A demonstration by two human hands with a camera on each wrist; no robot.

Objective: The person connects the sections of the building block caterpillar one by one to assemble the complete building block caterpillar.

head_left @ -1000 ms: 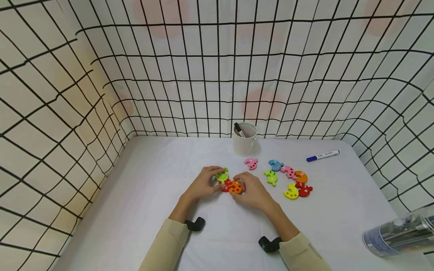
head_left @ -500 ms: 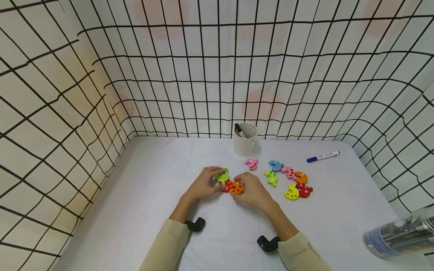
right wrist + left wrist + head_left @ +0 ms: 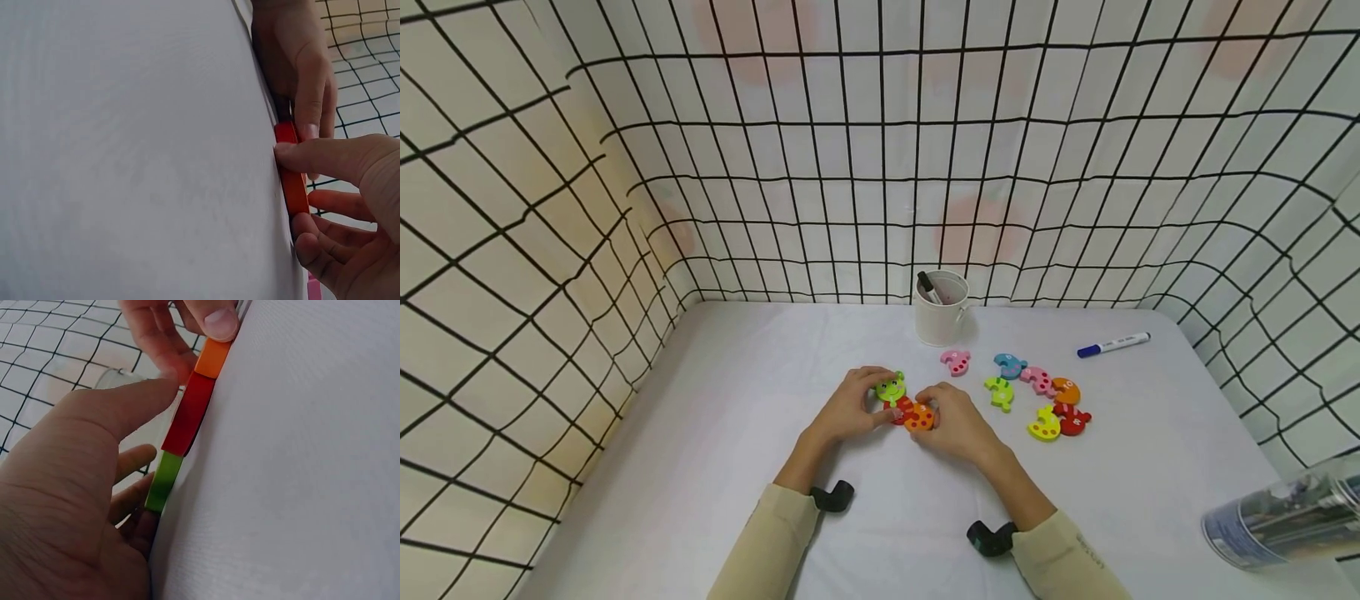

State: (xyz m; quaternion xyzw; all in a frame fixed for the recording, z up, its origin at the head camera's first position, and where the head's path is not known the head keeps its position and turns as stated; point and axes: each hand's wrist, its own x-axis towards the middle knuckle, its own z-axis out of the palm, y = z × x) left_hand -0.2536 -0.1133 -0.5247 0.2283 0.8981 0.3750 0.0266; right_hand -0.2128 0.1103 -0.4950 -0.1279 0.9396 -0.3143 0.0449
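Note:
A green frog-faced piece [image 3: 891,388], a red piece [image 3: 898,411] and an orange dotted piece [image 3: 919,417] lie joined in a short chain on the white table. My left hand [image 3: 848,407] curls round the green and red pieces, its thumb on the red one. From the other side my right hand [image 3: 957,422] pinches the orange piece between thumb and fingers. The left wrist view shows the green [image 3: 164,481], red [image 3: 189,414] and orange [image 3: 212,357] edges in a line, touching. In the right wrist view the thumb presses the orange piece [image 3: 294,189].
Right of the hands lie a pink piece [image 3: 956,362], a light green piece [image 3: 1000,393], a blue piece [image 3: 1010,366] and several others. Behind stands a white bucket [image 3: 938,323] with a marker inside. A blue-capped marker [image 3: 1114,345] and a clear container [image 3: 1270,518] are further right.
The orange piece has shifted very slightly left against the red one, and my right hand and wrist have moved a little left with it. My left hand has hardly moved.

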